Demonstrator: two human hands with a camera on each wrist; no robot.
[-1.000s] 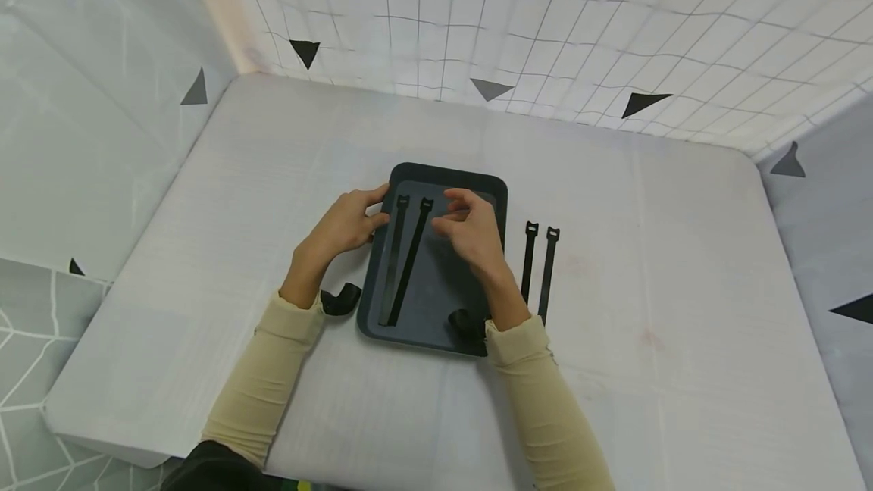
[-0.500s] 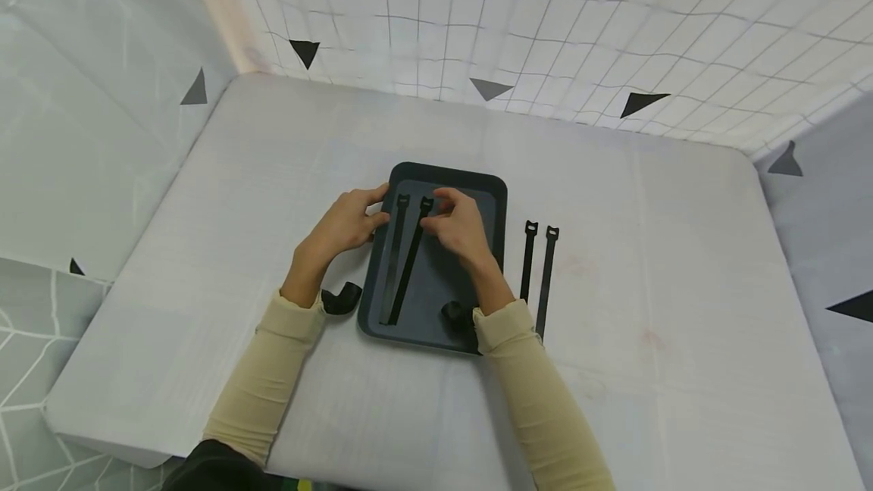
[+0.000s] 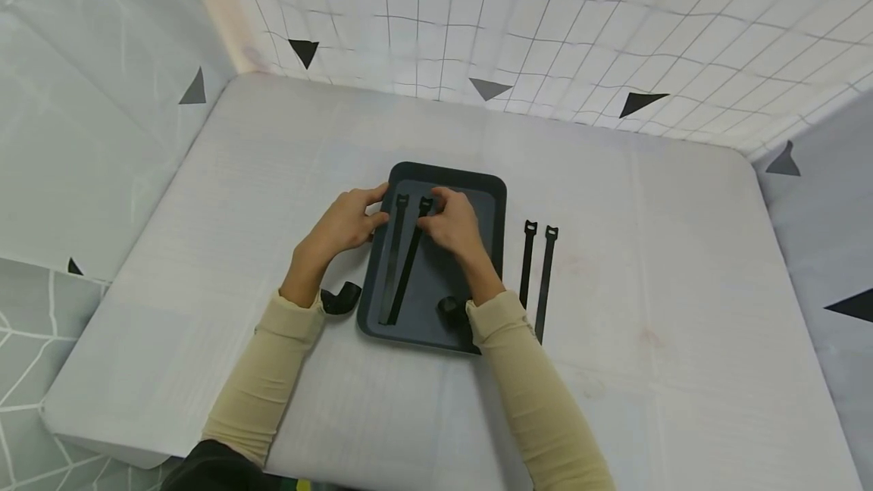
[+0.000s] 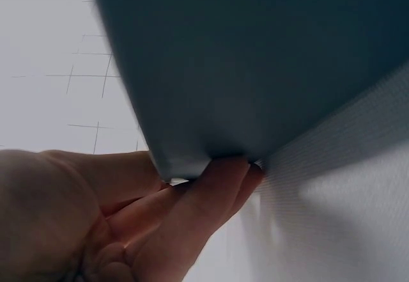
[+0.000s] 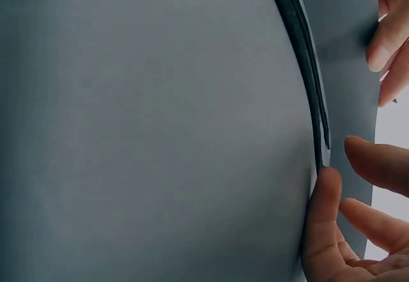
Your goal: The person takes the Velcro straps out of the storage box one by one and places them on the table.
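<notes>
My right hand (image 3: 455, 227) sits over the dark tray (image 3: 491, 203), fingers loosely curled, with thumb and forefinger closing on the head end of the nearer strap (image 3: 411, 258); in the right wrist view my thumb tip (image 5: 326, 186) touches that strap's end, the other fingers apart beside it. A second strap (image 3: 393, 256) lies just beside it on the tray. My left hand (image 3: 341, 222) holds the tray's left edge, fingers tucked under the rim and thumb on top. Two more straps (image 3: 535, 267) lie on the table (image 3: 648, 264), right of the tray. A curled black piece (image 3: 340, 298) rests near my left wrist.
</notes>
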